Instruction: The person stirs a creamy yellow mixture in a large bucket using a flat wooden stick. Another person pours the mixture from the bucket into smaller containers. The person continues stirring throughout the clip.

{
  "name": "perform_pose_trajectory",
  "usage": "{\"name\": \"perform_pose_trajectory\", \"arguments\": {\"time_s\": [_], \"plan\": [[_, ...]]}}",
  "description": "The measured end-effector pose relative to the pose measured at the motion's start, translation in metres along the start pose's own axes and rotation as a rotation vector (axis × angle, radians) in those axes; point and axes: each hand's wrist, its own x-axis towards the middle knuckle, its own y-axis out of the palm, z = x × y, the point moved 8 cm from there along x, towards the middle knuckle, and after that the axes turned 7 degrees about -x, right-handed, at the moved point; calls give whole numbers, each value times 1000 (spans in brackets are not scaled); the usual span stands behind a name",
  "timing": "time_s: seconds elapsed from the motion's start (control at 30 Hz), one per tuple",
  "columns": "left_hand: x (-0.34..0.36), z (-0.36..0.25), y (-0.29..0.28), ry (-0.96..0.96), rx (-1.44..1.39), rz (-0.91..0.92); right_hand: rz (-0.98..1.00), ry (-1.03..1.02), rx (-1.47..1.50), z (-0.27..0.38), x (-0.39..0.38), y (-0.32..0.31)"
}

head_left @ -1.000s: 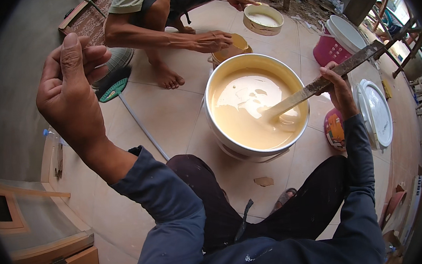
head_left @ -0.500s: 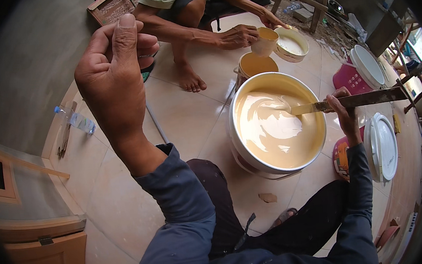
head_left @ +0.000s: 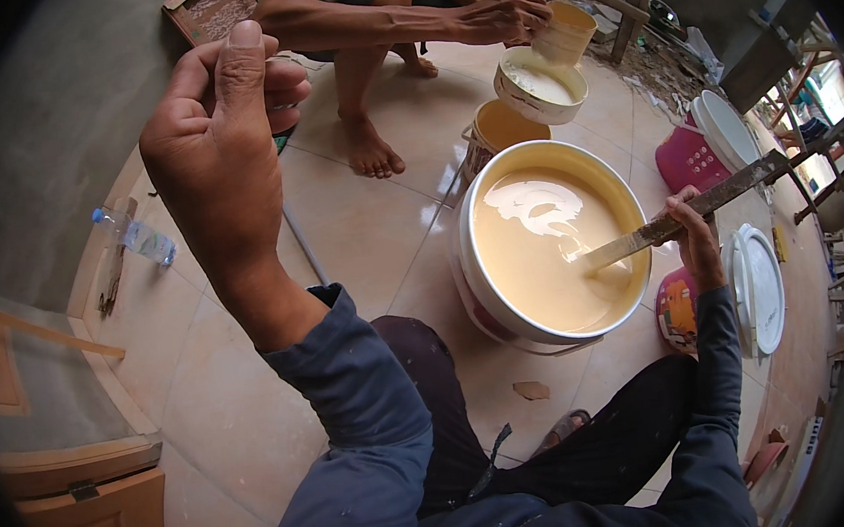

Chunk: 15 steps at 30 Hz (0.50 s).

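Observation:
A large white bucket (head_left: 475,304) of glossy cream paint (head_left: 543,273) stands on the floor in front of my knees. My right hand (head_left: 693,235), at the bucket's right side, is closed around a flat, paint-stained stirring stick (head_left: 727,195). The stick slants down to the left, its lower end sunk in the paint. My left hand (head_left: 221,151) is raised at the upper left, away from the bucket, fingers curled in against the thumb; what they may hold is hidden. Behind the bucket a smaller bucket (head_left: 506,128) has cream paint on its inside.
A squatting co-worker's hand (head_left: 506,17) holds a cream-coated cup (head_left: 565,35) above a round tub (head_left: 540,93) with white contents. To the right are a pink bucket (head_left: 682,155), an orange-and-pink bucket (head_left: 677,311) and a white lid (head_left: 761,294). A plastic bottle (head_left: 144,240) lies at the left wall.
The stick's dipped end has moved nearer me, and its handle now slants up. The co-worker's cup has moved up and right; the tub is now closer to the smaller bucket. My left hand stays raised.

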Motion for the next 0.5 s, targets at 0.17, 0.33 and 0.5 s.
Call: {"name": "perform_pose_trajectory", "arguments": {"time_s": [0.17,0.33,0.5], "plan": [[0,1,3,2,32,31,-153,-130,121,18,-11,-27],[1,4,7,-12,78,56,-252,-260,19,27,-8,-31],[-2,-3,11,5,73,35,-187,-329,-249,18,0,-19]]}}
